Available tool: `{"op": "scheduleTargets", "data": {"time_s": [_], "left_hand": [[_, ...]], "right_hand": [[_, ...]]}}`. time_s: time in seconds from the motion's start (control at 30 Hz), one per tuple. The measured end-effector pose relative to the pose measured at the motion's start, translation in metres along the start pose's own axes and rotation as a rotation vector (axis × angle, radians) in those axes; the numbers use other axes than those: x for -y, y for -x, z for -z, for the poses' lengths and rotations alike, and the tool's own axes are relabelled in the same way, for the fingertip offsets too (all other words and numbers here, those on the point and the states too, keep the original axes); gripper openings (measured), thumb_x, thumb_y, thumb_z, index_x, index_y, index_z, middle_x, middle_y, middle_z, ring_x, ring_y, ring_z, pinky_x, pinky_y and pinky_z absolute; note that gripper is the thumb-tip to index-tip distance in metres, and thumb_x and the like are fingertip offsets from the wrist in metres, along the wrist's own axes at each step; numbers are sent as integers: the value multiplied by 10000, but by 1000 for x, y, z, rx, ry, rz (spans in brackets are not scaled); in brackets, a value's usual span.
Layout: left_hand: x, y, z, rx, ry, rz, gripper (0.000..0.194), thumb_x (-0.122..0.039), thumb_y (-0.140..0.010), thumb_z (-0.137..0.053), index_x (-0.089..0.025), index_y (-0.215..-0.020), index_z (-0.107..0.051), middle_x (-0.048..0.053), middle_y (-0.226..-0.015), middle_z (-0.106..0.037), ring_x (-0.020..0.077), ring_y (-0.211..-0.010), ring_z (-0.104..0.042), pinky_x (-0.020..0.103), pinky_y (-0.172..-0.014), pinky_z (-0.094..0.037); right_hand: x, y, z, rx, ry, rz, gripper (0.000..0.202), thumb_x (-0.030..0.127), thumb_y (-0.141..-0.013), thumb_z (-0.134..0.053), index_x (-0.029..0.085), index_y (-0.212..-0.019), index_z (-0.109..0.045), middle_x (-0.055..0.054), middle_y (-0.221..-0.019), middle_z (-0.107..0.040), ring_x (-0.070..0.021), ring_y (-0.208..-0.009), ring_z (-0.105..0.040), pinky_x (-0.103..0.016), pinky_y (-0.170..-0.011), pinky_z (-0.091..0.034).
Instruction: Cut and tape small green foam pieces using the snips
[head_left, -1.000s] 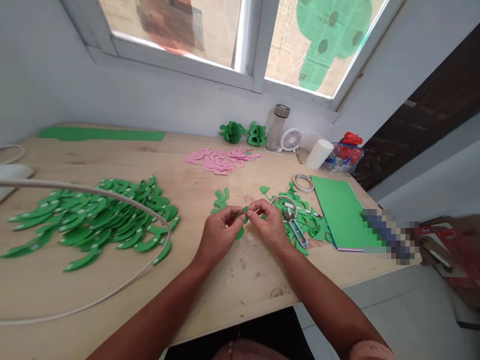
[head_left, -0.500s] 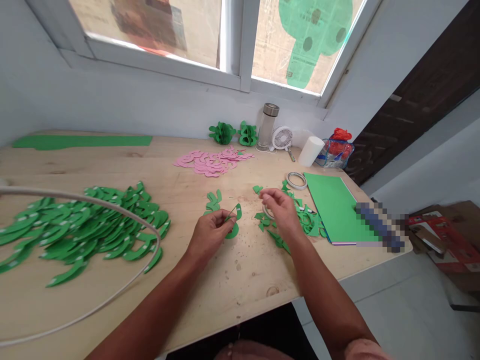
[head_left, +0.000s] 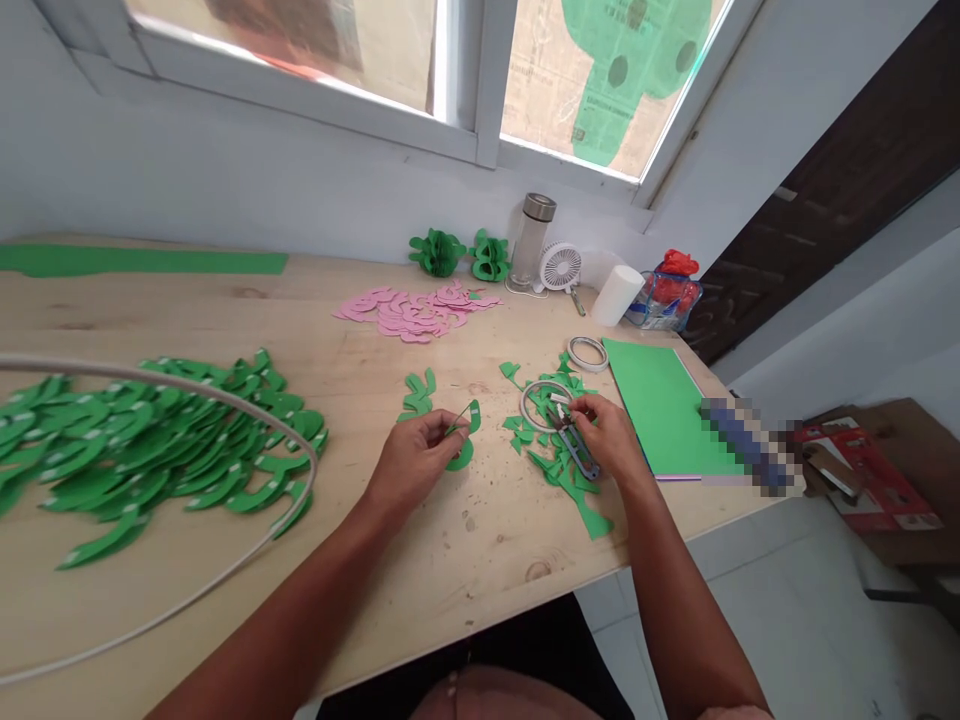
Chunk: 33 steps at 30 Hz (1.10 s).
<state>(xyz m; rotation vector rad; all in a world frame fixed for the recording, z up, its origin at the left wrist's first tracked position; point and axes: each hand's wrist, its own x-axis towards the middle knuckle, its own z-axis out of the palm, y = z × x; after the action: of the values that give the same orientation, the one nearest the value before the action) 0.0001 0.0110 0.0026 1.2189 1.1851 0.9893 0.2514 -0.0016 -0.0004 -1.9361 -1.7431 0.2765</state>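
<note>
My left hand (head_left: 420, 455) pinches a green paper cutout (head_left: 461, 457) with a small white patch near its tip. To its right, my right hand (head_left: 604, 428) has thumb and fingers together beside the tape roll (head_left: 546, 383); what they hold, if anything, is too small to make out. A dark-handled tool (head_left: 577, 447) lies over green paper scraps (head_left: 555, 470), just left of the right hand's fingers. Small green cutouts (head_left: 417, 393) rest behind my left hand. A large heap of green cutouts with white patches (head_left: 180, 435) spreads over the table's left side.
Pink cutouts (head_left: 420, 312) lie toward the back, near two green paper figures (head_left: 437, 253). A bottle (head_left: 531, 240), small fan (head_left: 561, 267) and white roll (head_left: 618, 296) stand by the wall. Green sheets (head_left: 660, 410) lie right. A pale curved hoop (head_left: 225, 400) crosses the left foreground.
My right hand has moved right, uncovering the tape roll and the dark-handled tool. My left hand still holds the green cutout. The view has shifted slightly.
</note>
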Motion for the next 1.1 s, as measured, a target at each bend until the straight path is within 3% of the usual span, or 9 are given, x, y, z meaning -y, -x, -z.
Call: {"op": "scheduleTargets", "data": {"time_s": [0.6, 0.87, 1.1], "left_hand": [[2, -2, 0, 7, -25, -7, 178, -323, -625, -631, -156, -685, -623, -29, -519, -514, 104, -472, -459, 221, -467, -332], [1, -1, 1, 6, -3, -7, 175, -319, -628, -643, -156, -688, -626, -25, -522, -513, 106, -485, -466, 220, -469, -350], [1, -1, 1, 12, -19, -17, 170, -325, -635, -630, -161, -676, -616, -33, -510, -508, 104, -469, -460, 221, -462, -334]], "right_hand": [[-2, -1, -9, -73, 107, 31, 152, 181, -768, -500, 196, -856, -623, -56, -881, -634, -187, -802, -544, -311, -757, -401], [7, -13, -3, 23, 214, 91, 206, 152, -794, -487, 212, -923, -635, -55, -910, -651, -202, -858, -549, -312, -790, -371], [13, -15, -7, 17, 288, 81, 177, 166, -808, -486, 222, -869, -643, -62, -890, -659, -225, -909, -543, -312, -773, -354]]}}
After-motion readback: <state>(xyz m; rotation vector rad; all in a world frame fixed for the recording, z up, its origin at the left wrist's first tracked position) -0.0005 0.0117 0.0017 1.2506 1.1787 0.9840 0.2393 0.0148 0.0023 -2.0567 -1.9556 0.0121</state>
